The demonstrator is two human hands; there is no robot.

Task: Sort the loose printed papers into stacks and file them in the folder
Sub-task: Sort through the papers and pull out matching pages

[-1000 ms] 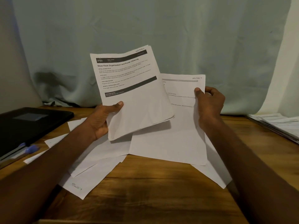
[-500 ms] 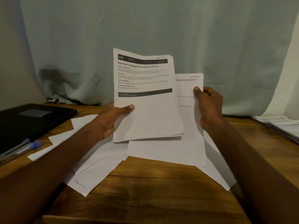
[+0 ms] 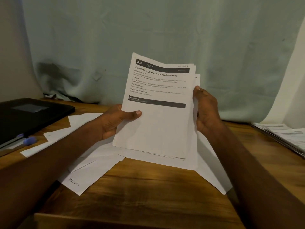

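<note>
A thin stack of printed papers [image 3: 158, 126] headed "Shoe Rack Organization and Insole Cleaning" stands upright above the table. My left hand [image 3: 115, 121] grips its left edge, thumb across the front. My right hand [image 3: 206, 111] grips the right edge, where a single sheet [image 3: 197, 78] sits just behind the stack with only its edge showing. Several loose white sheets [image 3: 92, 172] lie face down on the wooden table [image 3: 148, 195] under my arms. A closed black folder [image 3: 31, 116] lies at the far left.
A blue-capped pen [image 3: 28, 140] lies by the folder's near edge. Another pile of printed papers [image 3: 283, 138] sits at the table's right edge. A pale green curtain [image 3: 148, 30] hangs behind the table.
My left hand has carried the stack rightward, over the single sheet in my right hand. The two now overlap, and my right hand grips both at the right edge.
</note>
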